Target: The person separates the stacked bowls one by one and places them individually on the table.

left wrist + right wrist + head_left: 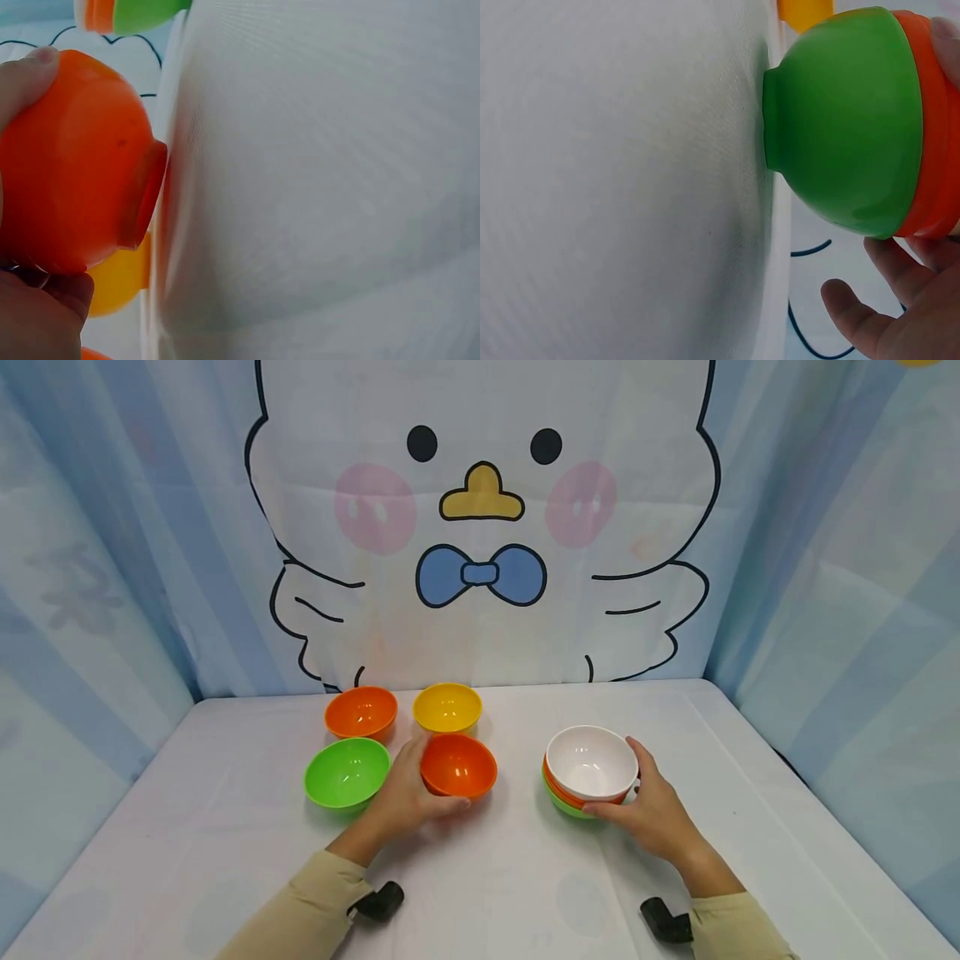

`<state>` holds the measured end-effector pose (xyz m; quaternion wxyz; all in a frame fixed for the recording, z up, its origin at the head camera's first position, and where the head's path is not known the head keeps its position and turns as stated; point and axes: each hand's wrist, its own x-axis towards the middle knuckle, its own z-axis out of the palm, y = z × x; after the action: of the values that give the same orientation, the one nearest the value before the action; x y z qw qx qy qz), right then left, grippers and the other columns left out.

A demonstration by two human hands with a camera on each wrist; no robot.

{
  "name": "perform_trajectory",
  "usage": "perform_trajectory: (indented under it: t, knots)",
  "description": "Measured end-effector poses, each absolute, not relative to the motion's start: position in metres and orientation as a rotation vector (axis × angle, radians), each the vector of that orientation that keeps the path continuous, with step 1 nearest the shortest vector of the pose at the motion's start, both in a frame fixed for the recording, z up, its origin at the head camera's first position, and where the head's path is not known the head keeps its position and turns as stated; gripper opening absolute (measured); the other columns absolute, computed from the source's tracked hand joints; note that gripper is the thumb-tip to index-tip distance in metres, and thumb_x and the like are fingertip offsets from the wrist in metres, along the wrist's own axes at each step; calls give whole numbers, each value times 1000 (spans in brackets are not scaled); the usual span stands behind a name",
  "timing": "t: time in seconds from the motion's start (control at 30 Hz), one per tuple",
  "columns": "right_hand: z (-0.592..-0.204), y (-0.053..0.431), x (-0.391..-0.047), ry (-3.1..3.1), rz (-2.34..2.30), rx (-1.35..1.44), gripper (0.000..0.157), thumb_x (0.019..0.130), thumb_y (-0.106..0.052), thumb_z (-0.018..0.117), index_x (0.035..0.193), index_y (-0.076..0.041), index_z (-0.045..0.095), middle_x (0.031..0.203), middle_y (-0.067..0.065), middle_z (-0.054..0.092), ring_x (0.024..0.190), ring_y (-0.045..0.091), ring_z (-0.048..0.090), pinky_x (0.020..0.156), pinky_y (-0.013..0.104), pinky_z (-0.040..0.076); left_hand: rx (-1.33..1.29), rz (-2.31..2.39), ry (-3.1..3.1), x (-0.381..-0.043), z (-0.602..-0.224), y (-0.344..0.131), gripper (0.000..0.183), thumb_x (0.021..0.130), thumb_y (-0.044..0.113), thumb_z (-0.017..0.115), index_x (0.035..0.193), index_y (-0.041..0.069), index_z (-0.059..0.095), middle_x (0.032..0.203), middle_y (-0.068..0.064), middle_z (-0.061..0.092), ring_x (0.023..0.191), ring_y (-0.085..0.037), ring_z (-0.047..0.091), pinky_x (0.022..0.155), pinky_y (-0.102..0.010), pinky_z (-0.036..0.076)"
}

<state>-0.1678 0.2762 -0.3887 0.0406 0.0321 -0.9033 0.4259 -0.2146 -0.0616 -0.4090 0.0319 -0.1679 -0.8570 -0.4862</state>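
Observation:
My left hand (405, 793) grips a red-orange bowl (459, 766) by its sides, thumb near and fingers far. In the left wrist view, the foot of this red-orange bowl (82, 165) is right at the tablecloth. On the right, a white bowl (592, 762) tops a stack, nested over orange (551, 774) and a green bowl (847, 127) at the bottom. My right hand (656, 806) holds the white bowl near its rim, the thumb at the front and fingers behind. Some right fingertips (889, 255) lie along the stack's rims.
Left of the held bowl stands a green bowl (347, 774), with an orange bowl (362, 712) behind it. A yellow bowl (447, 708) stands behind the held bowl. The white-clothed table (510, 885) ends at a cartoon-printed curtain (480, 643). Dark wrist devices (380, 902) jut from both sleeves.

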Motion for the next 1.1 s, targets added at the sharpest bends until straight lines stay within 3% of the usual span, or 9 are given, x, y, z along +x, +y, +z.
perform_trajectory:
  t: [0.6, 1.1]
  knots:
    - [-389, 277, -168, -2773, 1313, 84, 119, 77, -37, 87, 157, 3, 8, 151, 27, 35, 131, 49, 38, 104, 66, 36, -560, -1336, -2711, -212, -400, -65, 101, 70, 27, 90, 149, 1, 34, 137, -10, 47, 125, -28, 45, 94, -49, 52]
    - [-388, 276, -167, -2770, 1306, 93, 118, 78, -36, 87, 157, 3, 8, 150, 27, 35, 131, 48, 39, 104, 67, 36, -705, -1267, -2776, -213, -386, -68, 87, 73, 20, 85, 145, 1, 38, 134, -9, 50, 123, -26, 46, 94, -48, 50]
